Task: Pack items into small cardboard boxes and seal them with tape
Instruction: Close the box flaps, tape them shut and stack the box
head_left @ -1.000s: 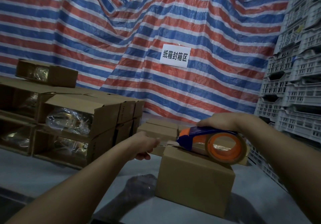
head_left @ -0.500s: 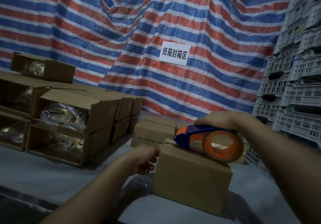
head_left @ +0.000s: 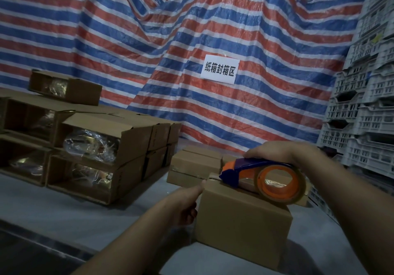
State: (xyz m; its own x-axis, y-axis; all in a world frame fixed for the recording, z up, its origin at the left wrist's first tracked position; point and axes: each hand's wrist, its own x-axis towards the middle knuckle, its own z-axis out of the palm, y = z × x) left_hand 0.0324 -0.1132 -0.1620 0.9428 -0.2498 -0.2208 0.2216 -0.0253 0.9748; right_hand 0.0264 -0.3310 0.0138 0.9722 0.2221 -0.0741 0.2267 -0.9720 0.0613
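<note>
A closed small cardboard box (head_left: 241,223) stands on the grey table in front of me. On its top lies a blue and orange tape dispenser (head_left: 262,176) with a roll of clear tape. My right hand (head_left: 270,150) grips the dispenser from above, its nose at the box's far left top edge. My left hand (head_left: 183,204) rests against the box's left side, the thumb reaching up to the top corner beside the tape end, the other fingers curled.
Stacked open cardboard boxes (head_left: 91,146) with plastic-wrapped items fill the left. Two closed small boxes (head_left: 191,166) sit behind the one I work on. White plastic crates (head_left: 366,112) tower on the right. A striped tarp (head_left: 149,50) with a paper sign (head_left: 219,69) hangs behind.
My left hand dropped from pulling the tape end in the air to the box's left side. The dispenser stayed on the box top.
</note>
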